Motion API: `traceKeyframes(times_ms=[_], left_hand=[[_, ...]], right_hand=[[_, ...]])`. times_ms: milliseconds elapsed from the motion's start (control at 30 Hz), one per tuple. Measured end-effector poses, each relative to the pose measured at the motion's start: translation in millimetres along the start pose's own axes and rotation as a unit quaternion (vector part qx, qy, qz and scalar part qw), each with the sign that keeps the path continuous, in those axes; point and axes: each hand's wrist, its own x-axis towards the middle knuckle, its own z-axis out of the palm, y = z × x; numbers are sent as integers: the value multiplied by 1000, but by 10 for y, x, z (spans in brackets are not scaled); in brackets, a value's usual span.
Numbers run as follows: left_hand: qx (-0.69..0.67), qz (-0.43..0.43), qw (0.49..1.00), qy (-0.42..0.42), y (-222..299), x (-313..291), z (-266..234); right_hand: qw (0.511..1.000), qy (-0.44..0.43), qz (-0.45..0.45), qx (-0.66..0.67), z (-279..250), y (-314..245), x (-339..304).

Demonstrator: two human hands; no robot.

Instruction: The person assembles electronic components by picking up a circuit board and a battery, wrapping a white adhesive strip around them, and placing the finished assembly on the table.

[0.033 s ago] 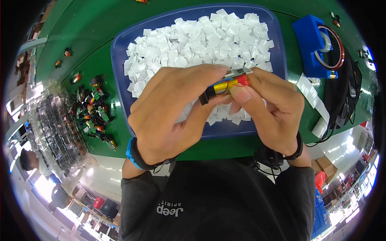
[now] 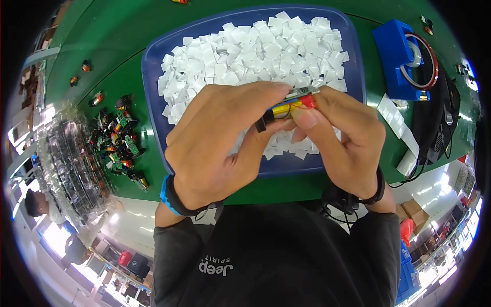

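Both hands hold a small battery and circuit board assembly (image 2: 287,109) above a blue plastic tub (image 2: 151,92). It has a yellow cell with a red end, thin wires, a board along its upper side and a black piece at its left end. My left hand (image 2: 212,138) closes on its left part, thumb and fingers around it. At the red end, my right hand (image 2: 350,135) pinches it between thumb and fingers. My fingers hide parts of the assembly. Beneath the hands, many small white square pieces (image 2: 255,48) fill the tub.
Left of the tub lies a pile of similar assemblies (image 2: 120,135), with a few loose ones (image 2: 96,99) beyond. Clear plastic trays (image 2: 71,163) are stacked at far left. On the right stand a blue tape dispenser (image 2: 391,61), a white label strip (image 2: 396,120) and a black bag (image 2: 434,117).
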Motion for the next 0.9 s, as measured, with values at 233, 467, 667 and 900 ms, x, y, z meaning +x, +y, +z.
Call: traceKeyframes(times_ms=[233,467,667,900], left_hand=[[132,27,991,-6,0,28,-2],[-15,-172,984,-48,-185,332,-263],[136,-339,918,-153,-1717,891,-1364],[555,6,827,-92,-2743,1185,-1321]], right_hand=[[957,-26,-93,-275,-27,16,50],[967,-33,-72,-244,-4,-18,41],[982,-51,-57,-172,-43,23,-3],[986,-39,-57,-154,-4,73,19]])
